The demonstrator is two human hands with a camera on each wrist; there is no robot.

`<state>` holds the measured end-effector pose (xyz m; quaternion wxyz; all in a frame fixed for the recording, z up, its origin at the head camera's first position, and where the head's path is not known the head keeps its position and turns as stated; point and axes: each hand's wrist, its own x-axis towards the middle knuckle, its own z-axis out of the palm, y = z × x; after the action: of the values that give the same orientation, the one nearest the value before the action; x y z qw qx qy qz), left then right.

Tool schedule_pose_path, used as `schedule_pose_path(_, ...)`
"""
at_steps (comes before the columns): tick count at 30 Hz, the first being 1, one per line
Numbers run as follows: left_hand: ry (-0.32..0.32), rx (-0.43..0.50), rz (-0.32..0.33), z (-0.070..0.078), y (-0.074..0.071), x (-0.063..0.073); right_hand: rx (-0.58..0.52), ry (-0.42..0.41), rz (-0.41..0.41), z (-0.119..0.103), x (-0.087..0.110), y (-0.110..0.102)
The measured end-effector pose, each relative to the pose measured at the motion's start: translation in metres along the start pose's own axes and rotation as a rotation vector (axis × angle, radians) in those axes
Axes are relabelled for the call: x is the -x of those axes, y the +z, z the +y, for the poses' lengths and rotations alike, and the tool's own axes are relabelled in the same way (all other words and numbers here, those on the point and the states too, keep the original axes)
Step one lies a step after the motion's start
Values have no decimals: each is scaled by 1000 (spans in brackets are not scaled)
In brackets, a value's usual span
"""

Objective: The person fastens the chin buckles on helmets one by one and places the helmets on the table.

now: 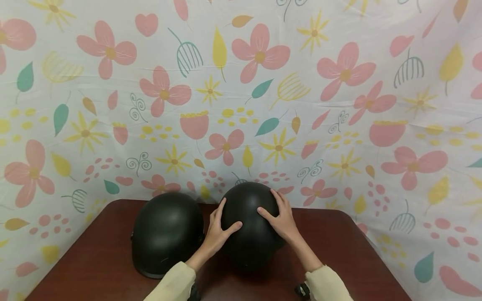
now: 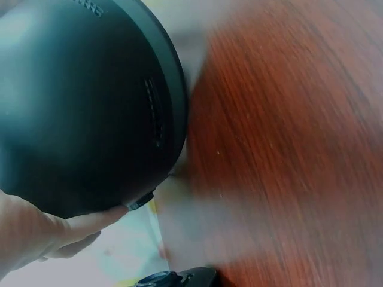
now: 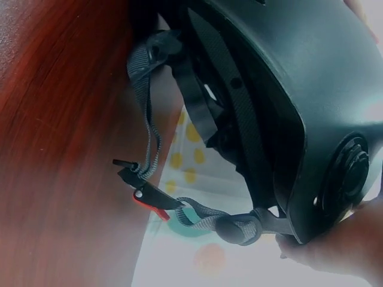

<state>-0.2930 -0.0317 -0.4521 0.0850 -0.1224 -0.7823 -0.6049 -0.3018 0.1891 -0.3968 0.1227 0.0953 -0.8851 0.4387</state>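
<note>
Both hands hold a black, smooth-domed helmet point(image 1: 250, 240) from either side, tilted up above the table. My left hand point(image 1: 216, 234) has its thumb on the dome and its fingers along the left side. In the left wrist view a fingertip reaches a small fitting at the rim. My right hand point(image 1: 282, 217) spreads thumb and fingers over the upper right side. The right wrist view shows its fingers at the rim, near a round knob point(image 3: 350, 170). A grey chin strap point(image 3: 203, 218) hangs from the helmet, with a red-tabbed buckle point(image 3: 149, 200).
A second black helmet point(image 1: 167, 234) sits dome up on the dark red-brown wooden table point(image 1: 86, 259), just left of the held one. Behind the table hangs a white cloth point(image 1: 241, 96) printed with flowers and leaves.
</note>
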Motion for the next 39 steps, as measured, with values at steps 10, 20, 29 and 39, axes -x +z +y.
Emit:
schedule_pose_path(10,12,-54,-68,4,-1,6,-16,42,-20,3,5,-5)
schedule_pose_path(20,-8,-73,-86,6,-1,10,69,50,9,1,5,-5)
schedule_pose_path(29,-52,-64,-118,2,-5,11,36,35,-37,5,7,-7)
schedule_pose_path(39,-57,-70,-157,-2,-9,8,43,14,-88,10,4,-12)
